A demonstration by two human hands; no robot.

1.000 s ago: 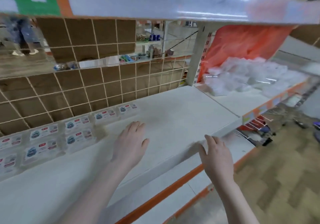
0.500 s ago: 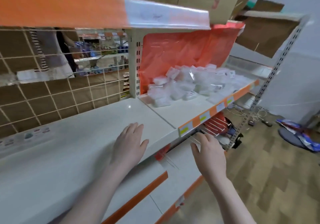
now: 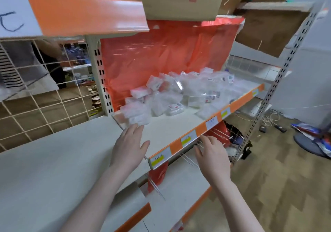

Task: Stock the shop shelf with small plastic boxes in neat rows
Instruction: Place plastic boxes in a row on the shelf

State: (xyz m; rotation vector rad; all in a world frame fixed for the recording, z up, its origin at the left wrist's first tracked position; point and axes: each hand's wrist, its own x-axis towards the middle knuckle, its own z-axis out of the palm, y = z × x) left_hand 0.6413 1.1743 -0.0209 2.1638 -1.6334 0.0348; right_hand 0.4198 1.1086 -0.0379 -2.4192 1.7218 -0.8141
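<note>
— Swinging right since a second ago: the labelled rows have dropped out of sight, and the loose pile of small plastic boxes (image 3: 172,95) now fills the middle of the view, with both hands carried along towards it.

— Take us across, left to right.

— Far left, the wire mesh back panel (image 3: 35,92), then the bare white shelf (image 3: 53,160) where the rows belong. Next the left hand (image 3: 129,145), palm down, fingers straight and close together, thumb splayed, holding nothing. Its fingertips sit just short of the nearest box (image 3: 138,119) at the pile's front-left corner.

— And the direction from those fingers?

— That box is at twelve o'clock from the tips, almost touching. The heap itself runs off towards one and two o'clock, long axis along the shelf, against the red plastic sheet (image 3: 161,56).

— The other hand?

— The right hand (image 3: 213,158) hangs at about four o'clock from the left, in front of the orange price strip (image 3: 200,133) and lower than the shelf top. Fingers loosely spread and slightly bent, empty too. For it, the boxes lie at eleven o'clock, up over the lip.

— So who gets there first?

— My call: the left. It's already on the shelf surface, a short reach straight ahead. The right would need to rise over the edge first.
</note>
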